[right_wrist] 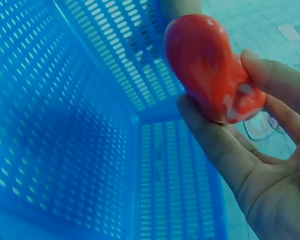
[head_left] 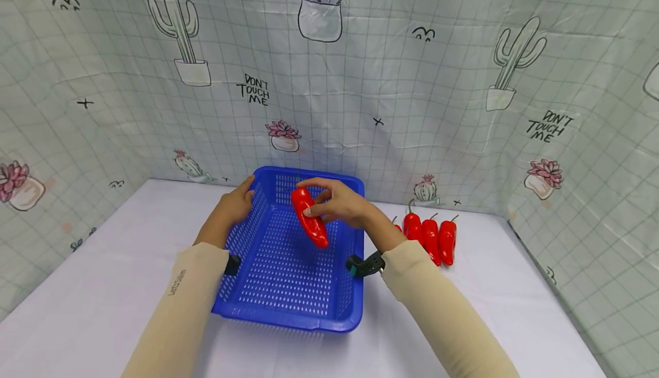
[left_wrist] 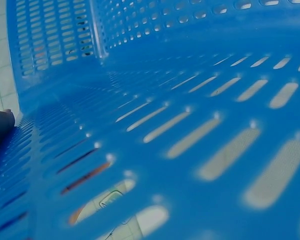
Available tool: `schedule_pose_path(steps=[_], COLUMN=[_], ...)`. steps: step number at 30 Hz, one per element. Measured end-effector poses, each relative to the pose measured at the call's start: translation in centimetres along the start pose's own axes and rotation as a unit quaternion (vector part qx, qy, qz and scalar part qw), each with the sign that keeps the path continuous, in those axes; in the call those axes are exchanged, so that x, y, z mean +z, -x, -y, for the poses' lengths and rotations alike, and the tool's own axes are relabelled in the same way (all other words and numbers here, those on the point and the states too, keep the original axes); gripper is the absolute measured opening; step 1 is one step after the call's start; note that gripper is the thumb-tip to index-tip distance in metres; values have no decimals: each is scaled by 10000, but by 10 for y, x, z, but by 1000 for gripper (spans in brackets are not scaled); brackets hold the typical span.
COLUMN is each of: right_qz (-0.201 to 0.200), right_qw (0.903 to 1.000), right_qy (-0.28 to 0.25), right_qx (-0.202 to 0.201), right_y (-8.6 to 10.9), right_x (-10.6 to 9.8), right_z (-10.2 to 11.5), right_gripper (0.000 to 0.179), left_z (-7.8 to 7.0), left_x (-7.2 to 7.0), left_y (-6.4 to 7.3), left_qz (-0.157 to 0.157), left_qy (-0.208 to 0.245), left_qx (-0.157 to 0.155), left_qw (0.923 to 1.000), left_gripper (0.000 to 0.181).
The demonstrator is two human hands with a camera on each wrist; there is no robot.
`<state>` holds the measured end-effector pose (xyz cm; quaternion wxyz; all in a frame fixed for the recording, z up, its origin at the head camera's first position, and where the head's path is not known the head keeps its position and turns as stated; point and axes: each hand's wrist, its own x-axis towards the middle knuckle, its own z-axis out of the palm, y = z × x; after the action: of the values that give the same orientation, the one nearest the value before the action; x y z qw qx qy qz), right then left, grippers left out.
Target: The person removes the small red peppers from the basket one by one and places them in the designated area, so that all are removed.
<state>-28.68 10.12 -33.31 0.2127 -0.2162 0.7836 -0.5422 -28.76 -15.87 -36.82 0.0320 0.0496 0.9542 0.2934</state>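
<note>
Over the blue plastic basket (head_left: pixel 288 323), my right hand (head_left: pixel 342 203) pinches a glossy red pepper (head_left: pixel 309 218) between thumb and fingers. The pepper tilts, its lower end pointing down toward the basket's slotted floor. In the right wrist view the red pepper (right_wrist: pixel 200 60) appears end-on, with the thumb on one side and a finger (right_wrist: pixel 215 142) beneath. My left hand (head_left: pixel 234 203) holds the basket's left rim near the far corner. A dark bit of that hand (left_wrist: pixel 0 127) shows against the basket wall (left_wrist: pixel 55 35) in the left wrist view.
Several red peppers (head_left: pixel 447 243) with green stems lie on the white table (head_left: pixel 484 309) right of the basket, partly hidden by the right forearm. Behind the table hangs a gridded cloth (head_left: pixel 360 80) with cactus drawings. Each wrist wears a dark band (head_left: pixel 368 265).
</note>
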Motion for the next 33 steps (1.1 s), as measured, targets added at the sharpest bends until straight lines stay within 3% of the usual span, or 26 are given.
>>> schedule_pose_path(steps=[8, 17, 23, 33], right_qz=[-761, -1043, -1360, -1974], right_qw=[9968, 9932, 9890, 9737], right_qy=[123, 493, 584, 1013], right_qx=[-198, -122, 68, 520], right_y=[16, 42, 64, 108], right_x=[-34, -59, -86, -130], right_z=[0, 12, 1, -25], right_gripper=[62, 65, 68, 70], left_z=[-4, -4, -3, -2], left_x=[1, 1, 2, 1], left_y=[0, 0, 1, 2], left_qz=[-12, -1, -8, 23], left_qy=[23, -26, -22, -106], left_qx=[17, -10, 20, 44], left_qw=[10000, 10000, 10000, 9999], left_gripper=[52, 52, 52, 52])
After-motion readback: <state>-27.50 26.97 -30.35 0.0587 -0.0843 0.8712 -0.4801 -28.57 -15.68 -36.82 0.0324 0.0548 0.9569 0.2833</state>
